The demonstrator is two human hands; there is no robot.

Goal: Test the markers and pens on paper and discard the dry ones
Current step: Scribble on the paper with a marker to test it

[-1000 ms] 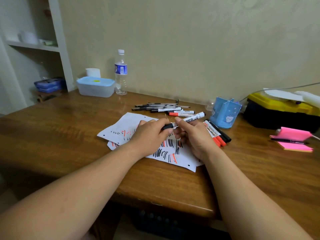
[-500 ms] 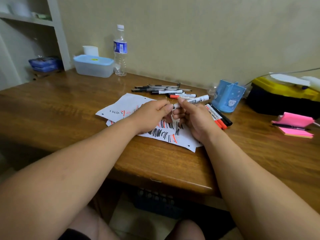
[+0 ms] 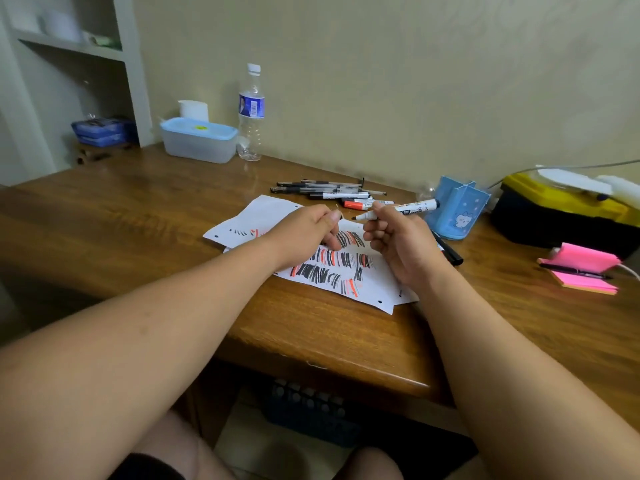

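Since half a second ago the two hands are drawn apart: the marker (image 3: 401, 209), then gripped from both ends, is now uncapped, its dark tip bared and pointing left. It is held raised over the far edge of the paper (image 3: 377, 285), roughly level, by the right hand (image 3: 398, 244), whose thumb and forefinger are pinched round the barrel just behind the tip while the other fingers are curled loosely beneath. The left hand (image 3: 304, 233) is held over the paper to the left, its fingers curled in; the cap is not seen and is judged to be enclosed there. For the step in hand, the tip is best tilted down and drawn in a short stroke across a bare patch of paper, of which the near right corner and the far left sheet offer most, so that a faint line is not lost among the black and red strokes already made. The sheet is best steadied with the left hand and the cap kept ready. A row of pens (image 3: 329, 190) is laid just beyond the paper, a blue pen holder (image 3: 457, 209) stands to the right, and all is borne by the wooden table (image 3: 138, 209).
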